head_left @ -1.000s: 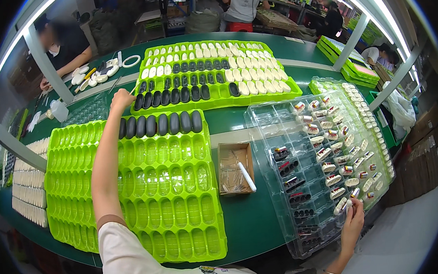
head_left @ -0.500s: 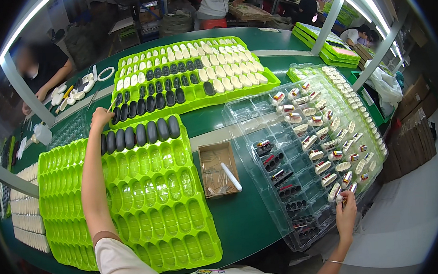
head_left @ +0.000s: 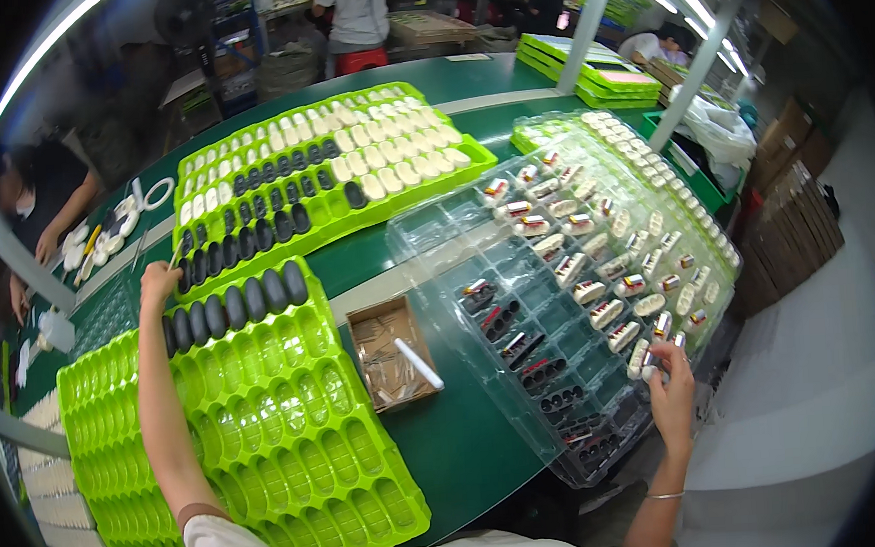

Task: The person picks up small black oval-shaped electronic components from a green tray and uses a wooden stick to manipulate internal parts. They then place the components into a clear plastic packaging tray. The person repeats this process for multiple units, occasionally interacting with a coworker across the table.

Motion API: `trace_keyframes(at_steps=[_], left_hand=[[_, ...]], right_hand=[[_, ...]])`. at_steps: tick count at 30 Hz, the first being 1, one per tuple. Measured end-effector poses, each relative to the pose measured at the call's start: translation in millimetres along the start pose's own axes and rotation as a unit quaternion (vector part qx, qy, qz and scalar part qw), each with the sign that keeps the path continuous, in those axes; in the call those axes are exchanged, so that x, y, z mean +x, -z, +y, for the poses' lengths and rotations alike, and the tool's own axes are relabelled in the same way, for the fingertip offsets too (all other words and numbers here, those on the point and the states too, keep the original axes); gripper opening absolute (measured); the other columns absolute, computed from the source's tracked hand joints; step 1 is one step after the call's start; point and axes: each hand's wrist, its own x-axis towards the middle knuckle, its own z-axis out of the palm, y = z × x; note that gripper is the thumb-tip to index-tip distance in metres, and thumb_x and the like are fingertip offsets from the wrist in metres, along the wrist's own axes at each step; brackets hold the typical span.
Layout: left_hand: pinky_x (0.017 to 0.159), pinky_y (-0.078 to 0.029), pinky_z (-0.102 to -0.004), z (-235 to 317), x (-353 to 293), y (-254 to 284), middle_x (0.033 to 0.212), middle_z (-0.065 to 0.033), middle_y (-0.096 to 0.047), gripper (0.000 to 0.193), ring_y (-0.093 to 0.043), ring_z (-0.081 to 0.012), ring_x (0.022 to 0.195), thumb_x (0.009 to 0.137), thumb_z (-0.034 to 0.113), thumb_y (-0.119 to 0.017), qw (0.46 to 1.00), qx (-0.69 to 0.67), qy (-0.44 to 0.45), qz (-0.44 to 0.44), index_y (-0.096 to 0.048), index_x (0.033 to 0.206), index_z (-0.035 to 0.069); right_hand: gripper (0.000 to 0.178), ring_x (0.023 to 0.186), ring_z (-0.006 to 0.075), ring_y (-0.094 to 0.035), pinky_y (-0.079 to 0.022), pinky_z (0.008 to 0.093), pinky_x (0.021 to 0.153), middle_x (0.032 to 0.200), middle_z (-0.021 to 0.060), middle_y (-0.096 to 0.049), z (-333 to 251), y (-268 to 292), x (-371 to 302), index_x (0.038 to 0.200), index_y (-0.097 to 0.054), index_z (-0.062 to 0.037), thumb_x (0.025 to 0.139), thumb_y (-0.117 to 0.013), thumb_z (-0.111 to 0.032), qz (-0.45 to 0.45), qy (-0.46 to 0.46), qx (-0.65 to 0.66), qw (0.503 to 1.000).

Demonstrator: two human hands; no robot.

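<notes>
My left hand is closed in a pinch on a thin stick, at the left end of the far green tray. Beside its fingertips lie black oval shells in that tray's near row. My right hand is at the near right part of a clear compartment tray. Its fingers are closed around a white oval piece, partly hidden by them. Similar white pieces carrying red-and-silver cylinders fill that side, and black ones sit to the left.
A near green tray holds a row of dark oval covers at its far end. Between the trays stands a small cardboard box of thin sticks, with a white tube. A person works at the far left.
The whole view has swung, so the table's things sit farther left in the picture. Both hands stay at about the same spots on their trays.
</notes>
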Motion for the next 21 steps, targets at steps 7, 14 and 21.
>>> trace_keyframes(at_steps=[7,14,21], left_hand=[[0.059,-0.046,-0.0347,-4.6,2.7,-5.1,0.065,-0.0137,-0.061,0.022,-0.060,-0.0233,0.060,0.062,0.019,-0.065,0.997,0.034,-0.023,0.060,-0.059,0.071,0.001],[0.047,-0.042,-0.0304,-6.5,3.5,2.6,0.060,-0.0095,-0.058,0.022,-0.055,-0.0170,0.050,0.065,0.020,-0.067,0.998,-0.054,-0.037,-0.008,-0.061,0.069,0.000],[0.045,-0.040,-0.0296,-7.5,1.2,14.7,0.058,-0.0075,-0.057,0.023,-0.052,-0.0154,0.047,0.069,0.022,-0.064,0.999,-0.045,-0.024,-0.008,-0.061,0.069,-0.001]], right_hand=[[0.022,0.090,0.0220,-0.054,-0.042,0.0310,0.078,0.095,0.0096,-0.055,-31.3,-12.4,26.1,0.096,-0.052,-0.0010,0.074,-0.051,0.001,-0.073,0.024,0.158,0.984],[0.023,0.093,0.0238,-0.053,-0.039,0.0311,0.082,0.097,0.0099,-0.055,2.5,10.1,33.6,0.096,-0.053,-0.0020,0.074,-0.056,-0.004,0.036,-0.002,0.070,0.997],[0.033,0.110,0.0258,-0.043,-0.032,0.0339,0.093,0.113,0.0111,-0.048,77.1,27.3,-1.5,0.107,-0.048,-0.0048,0.075,-0.058,-0.006,0.198,-0.155,0.083,0.964]])
